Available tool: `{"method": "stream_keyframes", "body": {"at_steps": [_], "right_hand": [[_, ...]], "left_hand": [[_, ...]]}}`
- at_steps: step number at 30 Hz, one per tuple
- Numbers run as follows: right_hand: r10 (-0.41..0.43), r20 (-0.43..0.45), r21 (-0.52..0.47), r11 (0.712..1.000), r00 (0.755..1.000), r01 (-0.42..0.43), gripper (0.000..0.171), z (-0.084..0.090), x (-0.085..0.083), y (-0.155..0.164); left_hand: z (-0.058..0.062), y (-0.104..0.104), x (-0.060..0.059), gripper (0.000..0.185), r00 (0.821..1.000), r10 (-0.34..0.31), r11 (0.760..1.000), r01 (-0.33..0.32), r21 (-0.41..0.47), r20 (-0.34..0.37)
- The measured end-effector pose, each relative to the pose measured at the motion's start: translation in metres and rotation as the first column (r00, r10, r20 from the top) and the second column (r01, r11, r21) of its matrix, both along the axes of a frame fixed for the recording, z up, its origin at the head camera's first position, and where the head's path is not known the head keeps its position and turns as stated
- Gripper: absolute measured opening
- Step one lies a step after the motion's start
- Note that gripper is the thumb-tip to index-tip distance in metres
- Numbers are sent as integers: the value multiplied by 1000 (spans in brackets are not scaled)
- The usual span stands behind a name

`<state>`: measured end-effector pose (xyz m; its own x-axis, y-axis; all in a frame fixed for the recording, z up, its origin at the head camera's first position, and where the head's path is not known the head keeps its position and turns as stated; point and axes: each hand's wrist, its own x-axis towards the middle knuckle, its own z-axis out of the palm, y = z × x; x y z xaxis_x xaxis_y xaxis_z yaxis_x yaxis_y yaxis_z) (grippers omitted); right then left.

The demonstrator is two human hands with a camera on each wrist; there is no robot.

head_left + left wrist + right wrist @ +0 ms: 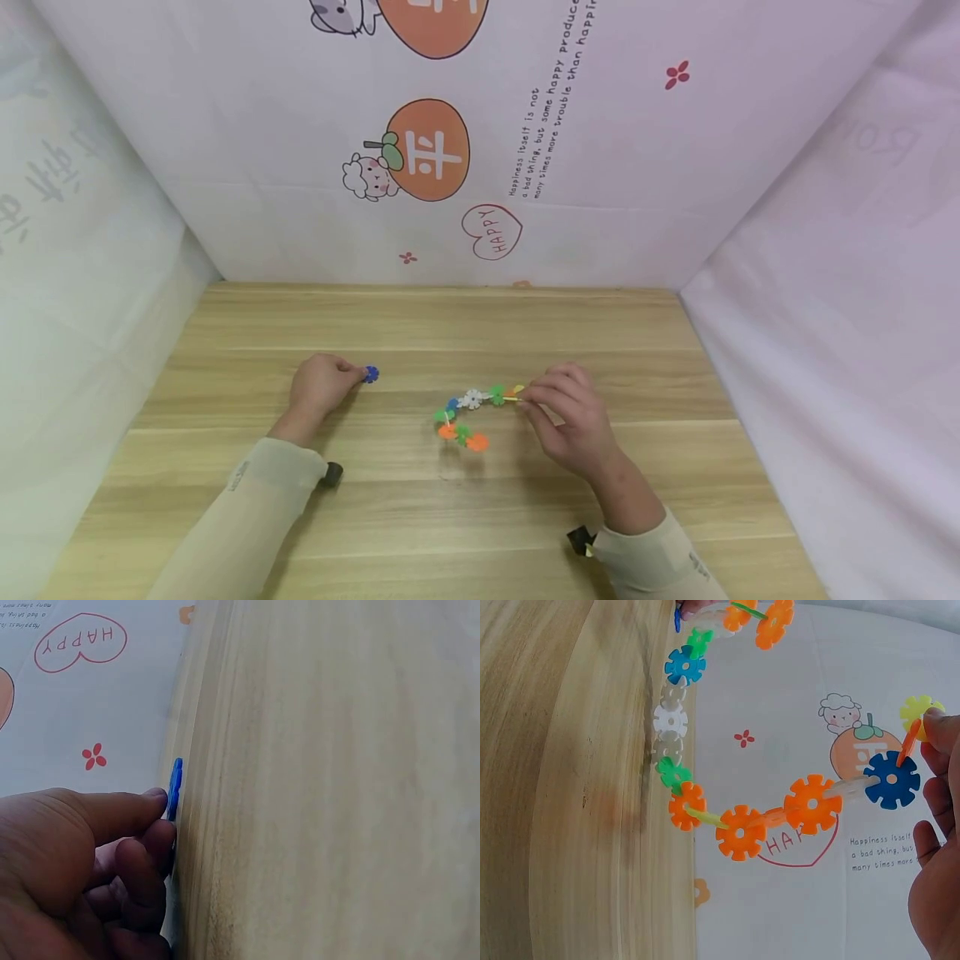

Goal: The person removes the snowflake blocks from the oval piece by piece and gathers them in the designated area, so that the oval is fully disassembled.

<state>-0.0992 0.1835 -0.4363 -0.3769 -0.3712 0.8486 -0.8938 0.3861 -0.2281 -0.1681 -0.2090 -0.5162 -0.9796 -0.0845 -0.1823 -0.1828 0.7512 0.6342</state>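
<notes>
Wood-grain surface (420, 533) below: your left hand (318, 389) pinches the blue notched plastic disc (372, 374); leave its slots exposed. Rightward curves a multicoloured chain of slotted plastic discs (472, 399), 1 yellow disc (914, 712) pinched in your right hand (572, 417); grip lightly, lest joints twist.

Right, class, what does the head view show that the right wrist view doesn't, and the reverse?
Only the head view: the left sleeve and right sleeve.
Only the right wrist view: the dark blue disc near the chain's held end.
Both: the right hand holding the disc chain, the separate blue disc at the left hand, and the table.
</notes>
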Motion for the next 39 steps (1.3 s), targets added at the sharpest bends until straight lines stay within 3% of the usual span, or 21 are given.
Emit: {"method": "stream_keyframes", "body": {"at_steps": [9, 14, 19, 27, 34, 39], "right_hand": [[15, -34, -11, 1000, 999, -15, 14, -1, -1, -1], [17, -31, -13, 1000, 999, -18, 16, 1, -2, -1], [19, -34, -13, 1000, 999, -20, 18, 2, -2, -1], [27, -37, -5, 1000, 999, -27, 6, 2, -2, -1], [12, -28, -2, 1000, 1000, -12, 11, 3, -1, -1], [14, -32, 0, 1000, 999, -14, 18, 4, 0, -3]], "left_hand": [[-3, 1, 1, 35, 1000, -1, 1000, 1, -8, -21], [2, 10, 4, 32, 993, -35, 999, 39, 31, -115], [16, 29, 7, 28, 972, -76, 993, 95, 77, -222], [48, 61, 23, 24, 948, -143, 966, 196, 167, -283], [65, 88, 37, 12, 901, -208, 918, 315, 242, -382], [69, 104, 46, 9, 845, -267, 867, 421, 268, -464]]}}
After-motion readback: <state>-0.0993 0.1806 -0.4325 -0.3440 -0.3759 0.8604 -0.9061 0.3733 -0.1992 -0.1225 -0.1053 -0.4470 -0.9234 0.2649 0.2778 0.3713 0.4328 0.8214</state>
